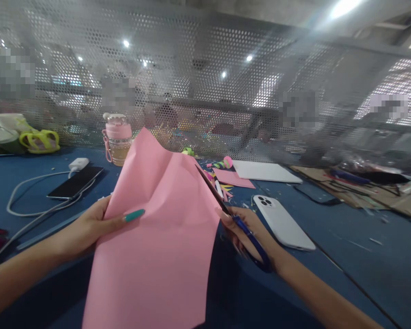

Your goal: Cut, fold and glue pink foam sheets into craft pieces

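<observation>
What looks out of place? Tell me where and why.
Coloured scraps lie jumbled on the blue table beyond the right hand, and pale slivers are strewn farther right, which looks untidy. The pink sheet bows and ripples instead of lying flat. No spill is visible.

Left forearm [27,267] angles in from lower left; left hand [95,224] pinched, left thumb [118,222] on top. Right forearm [311,281] angles in from lower right; right hand [251,226] curled in a grip.
</observation>
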